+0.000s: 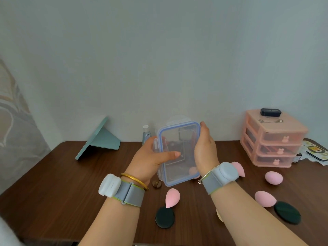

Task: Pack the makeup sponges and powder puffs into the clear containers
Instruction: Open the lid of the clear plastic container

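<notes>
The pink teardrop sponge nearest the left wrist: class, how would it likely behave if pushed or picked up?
The pink teardrop sponge lies on its side on the smooth wooden table, so a push would probably roll it in a curve around its pointed tip. It looks like soft foam: likely light, squashy and unlikely to break.

No legible text anywhere.
</notes>
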Demonstrator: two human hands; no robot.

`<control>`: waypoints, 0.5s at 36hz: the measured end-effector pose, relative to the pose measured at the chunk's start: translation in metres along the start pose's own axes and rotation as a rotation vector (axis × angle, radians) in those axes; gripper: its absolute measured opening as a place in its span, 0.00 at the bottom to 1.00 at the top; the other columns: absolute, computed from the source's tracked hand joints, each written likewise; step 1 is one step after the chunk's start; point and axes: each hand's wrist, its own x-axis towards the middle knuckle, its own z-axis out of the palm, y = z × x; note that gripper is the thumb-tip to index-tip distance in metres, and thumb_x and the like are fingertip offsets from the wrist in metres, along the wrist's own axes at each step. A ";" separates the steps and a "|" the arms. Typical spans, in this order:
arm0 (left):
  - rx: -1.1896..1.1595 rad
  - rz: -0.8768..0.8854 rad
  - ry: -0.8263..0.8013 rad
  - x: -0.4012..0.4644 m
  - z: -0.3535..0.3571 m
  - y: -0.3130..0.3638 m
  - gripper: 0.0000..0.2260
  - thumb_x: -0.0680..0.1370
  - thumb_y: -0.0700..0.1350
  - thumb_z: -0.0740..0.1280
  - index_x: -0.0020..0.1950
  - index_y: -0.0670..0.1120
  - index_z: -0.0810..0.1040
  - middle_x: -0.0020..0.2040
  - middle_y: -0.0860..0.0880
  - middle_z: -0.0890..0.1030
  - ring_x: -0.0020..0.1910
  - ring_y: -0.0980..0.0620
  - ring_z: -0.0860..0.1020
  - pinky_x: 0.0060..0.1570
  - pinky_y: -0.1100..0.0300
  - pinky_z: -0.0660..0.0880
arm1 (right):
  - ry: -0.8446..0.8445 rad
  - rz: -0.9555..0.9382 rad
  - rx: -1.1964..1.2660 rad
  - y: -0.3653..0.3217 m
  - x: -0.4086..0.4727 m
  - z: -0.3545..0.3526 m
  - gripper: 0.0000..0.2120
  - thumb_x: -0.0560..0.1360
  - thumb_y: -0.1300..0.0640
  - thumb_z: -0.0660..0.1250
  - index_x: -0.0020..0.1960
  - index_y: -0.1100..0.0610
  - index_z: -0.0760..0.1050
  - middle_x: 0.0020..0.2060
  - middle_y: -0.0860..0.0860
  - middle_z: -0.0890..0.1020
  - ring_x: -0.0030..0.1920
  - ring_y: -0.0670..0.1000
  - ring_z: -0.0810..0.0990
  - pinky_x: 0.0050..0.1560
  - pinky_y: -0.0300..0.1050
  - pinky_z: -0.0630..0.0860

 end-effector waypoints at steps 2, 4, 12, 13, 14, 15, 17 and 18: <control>0.020 -0.003 -0.017 0.002 0.000 0.001 0.34 0.59 0.53 0.83 0.62 0.48 0.77 0.57 0.44 0.83 0.57 0.45 0.82 0.58 0.43 0.78 | -0.003 0.029 0.009 0.000 0.001 0.000 0.34 0.69 0.32 0.50 0.68 0.47 0.72 0.64 0.50 0.77 0.66 0.53 0.73 0.69 0.56 0.67; 0.040 0.000 -0.026 0.004 0.001 0.003 0.33 0.60 0.52 0.83 0.61 0.47 0.78 0.56 0.43 0.83 0.56 0.44 0.82 0.57 0.42 0.78 | -0.011 0.024 -0.001 0.001 0.001 0.000 0.37 0.66 0.30 0.49 0.70 0.45 0.70 0.65 0.50 0.76 0.67 0.53 0.72 0.69 0.57 0.67; 0.055 -0.010 -0.013 0.006 0.000 -0.001 0.36 0.56 0.53 0.83 0.61 0.47 0.76 0.56 0.45 0.82 0.55 0.46 0.82 0.56 0.44 0.80 | 0.014 0.052 0.103 0.015 0.002 0.000 0.31 0.66 0.30 0.53 0.59 0.45 0.79 0.55 0.50 0.83 0.60 0.52 0.79 0.66 0.58 0.71; 0.053 -0.011 -0.011 0.007 -0.001 -0.001 0.36 0.56 0.52 0.83 0.61 0.47 0.76 0.56 0.45 0.82 0.55 0.46 0.82 0.55 0.44 0.80 | 0.017 0.052 0.103 0.015 0.002 0.000 0.30 0.67 0.31 0.53 0.57 0.46 0.80 0.54 0.51 0.83 0.58 0.53 0.79 0.65 0.58 0.72; 0.053 -0.008 -0.015 0.006 -0.001 -0.002 0.36 0.56 0.52 0.83 0.61 0.47 0.76 0.56 0.46 0.83 0.55 0.47 0.82 0.55 0.45 0.80 | 0.024 0.048 0.106 0.015 0.002 0.000 0.29 0.68 0.32 0.53 0.54 0.48 0.81 0.52 0.51 0.83 0.56 0.53 0.80 0.63 0.57 0.73; 0.054 -0.005 -0.019 0.006 -0.001 -0.002 0.36 0.56 0.52 0.83 0.61 0.47 0.76 0.56 0.46 0.83 0.55 0.47 0.82 0.55 0.45 0.80 | 0.040 0.037 0.109 0.014 0.001 0.000 0.28 0.68 0.34 0.53 0.50 0.51 0.81 0.48 0.52 0.84 0.53 0.52 0.81 0.60 0.55 0.75; 0.057 -0.003 -0.024 0.005 -0.002 -0.003 0.34 0.58 0.49 0.83 0.61 0.46 0.77 0.55 0.46 0.84 0.54 0.47 0.83 0.54 0.45 0.80 | 0.082 -0.012 0.134 0.011 0.000 -0.002 0.22 0.71 0.40 0.54 0.39 0.57 0.76 0.37 0.53 0.81 0.42 0.51 0.79 0.48 0.48 0.75; 0.065 0.000 -0.033 0.005 -0.001 -0.002 0.33 0.59 0.48 0.83 0.61 0.46 0.77 0.54 0.46 0.84 0.53 0.47 0.83 0.54 0.46 0.81 | 0.104 -0.038 0.147 0.012 0.001 -0.003 0.19 0.72 0.43 0.55 0.36 0.57 0.73 0.34 0.53 0.78 0.38 0.51 0.76 0.43 0.48 0.72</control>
